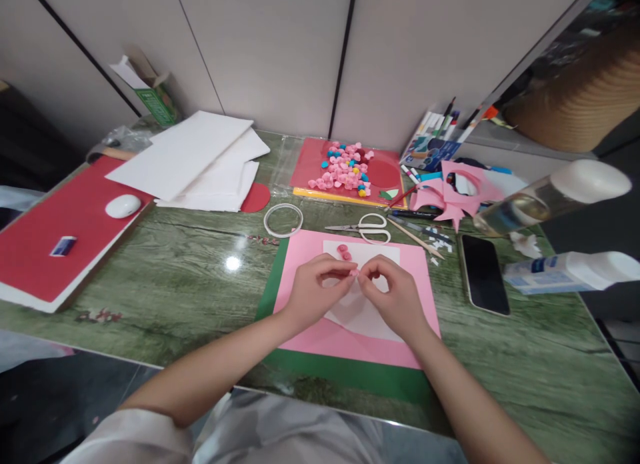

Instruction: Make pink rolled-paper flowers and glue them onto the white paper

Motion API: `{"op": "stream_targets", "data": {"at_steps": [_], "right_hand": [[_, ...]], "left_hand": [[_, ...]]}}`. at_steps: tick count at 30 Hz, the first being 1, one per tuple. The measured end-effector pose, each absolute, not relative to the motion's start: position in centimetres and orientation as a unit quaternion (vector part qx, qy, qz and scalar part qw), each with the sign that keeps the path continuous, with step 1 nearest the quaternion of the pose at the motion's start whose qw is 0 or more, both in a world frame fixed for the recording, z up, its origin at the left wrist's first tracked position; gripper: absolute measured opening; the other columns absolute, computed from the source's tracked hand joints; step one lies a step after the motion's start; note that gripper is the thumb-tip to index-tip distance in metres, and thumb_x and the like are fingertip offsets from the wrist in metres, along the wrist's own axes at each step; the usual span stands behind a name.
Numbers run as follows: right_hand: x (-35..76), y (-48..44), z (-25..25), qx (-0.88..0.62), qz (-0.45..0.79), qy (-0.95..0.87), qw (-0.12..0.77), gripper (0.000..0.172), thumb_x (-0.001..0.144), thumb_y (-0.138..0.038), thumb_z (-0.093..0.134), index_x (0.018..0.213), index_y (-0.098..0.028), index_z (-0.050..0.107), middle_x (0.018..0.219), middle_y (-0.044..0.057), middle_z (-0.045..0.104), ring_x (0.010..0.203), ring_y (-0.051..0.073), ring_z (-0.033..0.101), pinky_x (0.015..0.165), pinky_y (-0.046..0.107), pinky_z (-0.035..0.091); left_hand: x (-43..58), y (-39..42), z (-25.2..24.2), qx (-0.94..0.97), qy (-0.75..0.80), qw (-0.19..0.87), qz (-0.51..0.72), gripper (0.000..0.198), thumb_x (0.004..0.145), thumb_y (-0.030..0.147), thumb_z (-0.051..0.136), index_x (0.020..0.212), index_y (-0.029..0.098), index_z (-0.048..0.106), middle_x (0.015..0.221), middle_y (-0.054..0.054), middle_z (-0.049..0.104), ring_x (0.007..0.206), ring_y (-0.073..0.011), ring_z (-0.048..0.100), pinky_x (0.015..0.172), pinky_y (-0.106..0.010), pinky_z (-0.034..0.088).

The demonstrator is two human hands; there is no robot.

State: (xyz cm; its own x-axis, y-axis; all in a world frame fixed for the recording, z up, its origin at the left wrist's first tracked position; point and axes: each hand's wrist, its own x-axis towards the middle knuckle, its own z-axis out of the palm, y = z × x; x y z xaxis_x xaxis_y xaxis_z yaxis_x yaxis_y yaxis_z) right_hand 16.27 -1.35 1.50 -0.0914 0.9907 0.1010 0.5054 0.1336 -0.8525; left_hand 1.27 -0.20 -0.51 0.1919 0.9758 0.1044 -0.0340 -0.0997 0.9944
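Note:
My left hand (320, 284) and my right hand (393, 287) meet fingertip to fingertip, pinching a small pink paper piece (355, 273) between them. They are over a white sheet (365, 321) that lies on pink paper (315, 331), with green paper (350, 376) beneath. Just beyond my fingertips, two small darker pink rolled paper pieces (345, 252) rest on the white sheet. White-handled scissors (374, 229) and a roll of double-sided tape (283, 221) lie past the far edge of the pink paper.
At the back, many pink, blue and yellow rolled pieces (345, 167) lie on a red sheet. To the right are a phone (485, 274), a bottle (550, 197), a white tube (565, 272) and pink paper scraps (455, 191). Leftward are white sheets (185, 157), a mouse (123, 206) and an eraser (63, 246).

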Motion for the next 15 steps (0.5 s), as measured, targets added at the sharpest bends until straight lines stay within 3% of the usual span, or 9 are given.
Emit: {"op": "stream_targets", "data": {"at_steps": [15], "right_hand": [[16.5,-1.2,1.4,-0.542,0.35,-0.661,0.382,0.01,0.074,-0.016,0.053,0.065,-0.019,0.05,0.067,-0.001,0.05,0.065,0.012,0.047,0.062,0.026,0.039]], "left_hand": [[1.4,0.3,-1.5,0.237,0.36,0.799,0.419,0.019,0.062,0.017,0.073,0.08,0.016,0.07,0.078,-0.003,0.067,0.075,-0.0118,0.062,0.078,-0.028,0.046]]}}
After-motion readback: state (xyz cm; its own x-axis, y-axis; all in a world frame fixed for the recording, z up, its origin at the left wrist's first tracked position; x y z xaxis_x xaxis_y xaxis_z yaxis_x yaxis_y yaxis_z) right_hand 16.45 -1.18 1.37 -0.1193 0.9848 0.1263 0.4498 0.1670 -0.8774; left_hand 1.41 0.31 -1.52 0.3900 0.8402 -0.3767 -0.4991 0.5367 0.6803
